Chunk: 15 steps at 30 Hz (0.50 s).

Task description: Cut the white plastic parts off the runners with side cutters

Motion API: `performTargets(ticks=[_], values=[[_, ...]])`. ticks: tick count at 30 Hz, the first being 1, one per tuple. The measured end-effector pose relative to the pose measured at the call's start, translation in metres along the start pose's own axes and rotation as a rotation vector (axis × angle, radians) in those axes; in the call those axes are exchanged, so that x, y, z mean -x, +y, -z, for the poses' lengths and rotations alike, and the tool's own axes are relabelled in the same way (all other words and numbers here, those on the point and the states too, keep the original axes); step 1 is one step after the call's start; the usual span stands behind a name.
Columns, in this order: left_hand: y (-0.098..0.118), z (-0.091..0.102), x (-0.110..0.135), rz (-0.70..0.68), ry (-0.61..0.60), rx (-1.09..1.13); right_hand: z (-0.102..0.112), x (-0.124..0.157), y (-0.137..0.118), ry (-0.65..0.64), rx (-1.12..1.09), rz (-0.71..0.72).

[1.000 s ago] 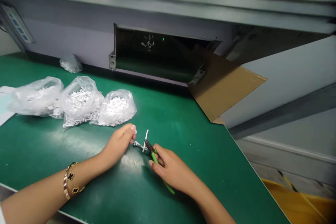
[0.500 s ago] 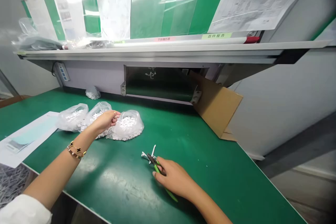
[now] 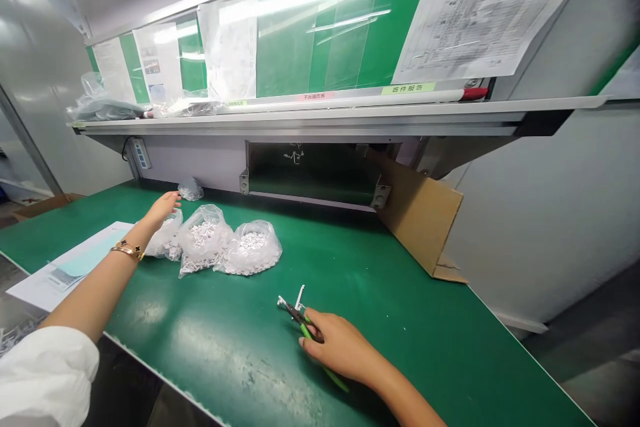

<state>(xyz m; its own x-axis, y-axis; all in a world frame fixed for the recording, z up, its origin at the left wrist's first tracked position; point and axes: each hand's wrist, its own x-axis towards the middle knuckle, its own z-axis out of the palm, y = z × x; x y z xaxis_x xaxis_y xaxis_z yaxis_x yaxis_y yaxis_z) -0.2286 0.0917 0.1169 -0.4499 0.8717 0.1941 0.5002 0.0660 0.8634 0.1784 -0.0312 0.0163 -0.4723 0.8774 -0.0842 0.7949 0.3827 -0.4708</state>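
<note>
My right hand [image 3: 336, 347] rests on the green bench mat, fingers wrapped round green-handled cutters [image 3: 305, 325]. The cutter tips lie against a small white plastic sprue [image 3: 295, 301]. My left hand [image 3: 163, 205] is stretched out far to the left, fingers extended, above the leftmost of three clear bags of white plastic parts [image 3: 220, 243] and close to a smaller bag [image 3: 191, 189] by the back wall. It holds nothing that I can see. A gold bracelet sits on that wrist.
A paper sheet [image 3: 65, 267] lies at the mat's left edge. A cardboard piece [image 3: 417, 220] leans beside a dark opening [image 3: 310, 173] under the shelf. A power strip [image 3: 141, 153] hangs on the back wall. The mat's front edge [image 3: 165, 383] runs diagonally.
My left hand left the sprue, passed over the bags and reached further back-left, fingers now extended. My right hand stayed with the cutters. The view tilted upward.
</note>
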Motion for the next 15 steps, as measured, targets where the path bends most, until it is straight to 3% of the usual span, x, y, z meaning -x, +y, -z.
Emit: performTargets(ticks=[4, 7, 10, 13, 14, 15], values=[[-0.017, 0.021, -0.004, -0.018, 0.051, -0.092, -0.001, -0.003, 0.005, -0.030, -0.022, 0.007], [-0.017, 0.009, 0.009, -0.139, 0.057, -0.166, -0.001, -0.005, 0.009, -0.008, -0.133, 0.113], [-0.007, -0.036, 0.046, -0.356, -0.071, -0.207, 0.002, -0.007, 0.016, 0.076, -0.378, 0.247], [0.007, -0.099, 0.109, -0.639, -0.412, -0.227, 0.006, -0.009, 0.028, 0.262, -0.473, 0.174], [0.011, -0.118, 0.133, -0.862, -0.571, -0.324, 0.007, -0.010, 0.033, 0.339, -0.479, 0.128], [0.014, -0.135, 0.156, -1.028, -0.654, -0.410, 0.007, -0.011, 0.039, 0.414, -0.481, 0.085]])
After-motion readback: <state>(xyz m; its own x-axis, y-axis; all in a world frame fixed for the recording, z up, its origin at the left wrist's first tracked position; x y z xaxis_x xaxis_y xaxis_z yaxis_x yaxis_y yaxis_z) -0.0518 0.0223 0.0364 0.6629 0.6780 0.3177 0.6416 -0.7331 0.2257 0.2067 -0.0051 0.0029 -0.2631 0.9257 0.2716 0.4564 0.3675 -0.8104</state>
